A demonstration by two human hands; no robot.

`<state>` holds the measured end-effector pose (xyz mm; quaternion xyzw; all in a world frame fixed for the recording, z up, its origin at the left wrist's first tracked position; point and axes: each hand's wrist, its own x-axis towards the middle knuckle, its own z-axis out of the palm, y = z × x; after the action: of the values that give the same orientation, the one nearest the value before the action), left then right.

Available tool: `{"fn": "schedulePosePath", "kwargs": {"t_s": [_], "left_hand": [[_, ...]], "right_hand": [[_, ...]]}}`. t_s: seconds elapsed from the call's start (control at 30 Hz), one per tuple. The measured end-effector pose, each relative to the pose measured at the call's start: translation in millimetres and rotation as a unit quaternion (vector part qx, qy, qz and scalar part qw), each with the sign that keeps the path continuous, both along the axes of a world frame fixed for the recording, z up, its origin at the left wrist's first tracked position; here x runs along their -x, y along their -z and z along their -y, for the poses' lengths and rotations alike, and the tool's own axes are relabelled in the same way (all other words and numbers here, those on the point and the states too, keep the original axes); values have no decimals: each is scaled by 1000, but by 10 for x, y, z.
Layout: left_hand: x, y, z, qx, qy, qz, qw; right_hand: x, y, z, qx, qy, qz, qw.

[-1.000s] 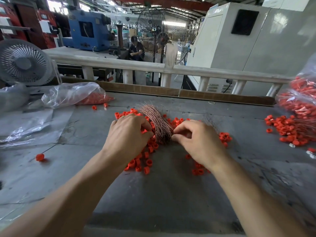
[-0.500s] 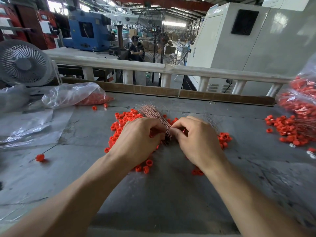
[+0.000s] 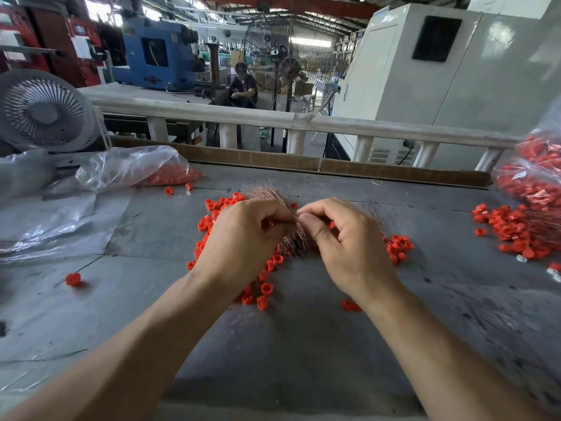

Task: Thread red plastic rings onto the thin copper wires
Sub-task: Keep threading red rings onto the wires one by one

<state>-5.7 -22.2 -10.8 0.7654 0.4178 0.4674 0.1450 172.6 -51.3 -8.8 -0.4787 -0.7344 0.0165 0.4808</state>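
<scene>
Copper wire bundle [image 3: 290, 238]: mid-desk [image 3: 303, 360], fanned tips [image 3: 267, 191] showing beyond the knuckles, middle hidden; left hand [image 3: 243, 238] curled around it; right hand [image 3: 346, 241] just right of it, thumb and forefinger pinched at its edge, pinched item too small to make out; red rings [image 3: 267, 288] scattered around bundle, many covered by both hands.
</scene>
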Motion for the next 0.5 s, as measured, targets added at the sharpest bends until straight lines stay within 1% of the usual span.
{"fn": "schedulePosePath", "kwargs": {"t_s": [0.1, 0.17, 0.27, 0.5], "left_hand": [[-2, -3, 5, -4, 1, 0, 1000], [7, -2, 4, -3, -1, -1, 1000], [25, -7, -2, -6, -4, -11, 1000], [10, -20, 3, -11, -16, -26, 999]], "right_hand": [[8, 27, 4, 57, -14, -18, 998], [23, 40, 5, 78, -20, -15, 997], [34, 48, 3, 84, -21, -2, 996], [32, 63, -29, 89, -27, -8, 996]]}}
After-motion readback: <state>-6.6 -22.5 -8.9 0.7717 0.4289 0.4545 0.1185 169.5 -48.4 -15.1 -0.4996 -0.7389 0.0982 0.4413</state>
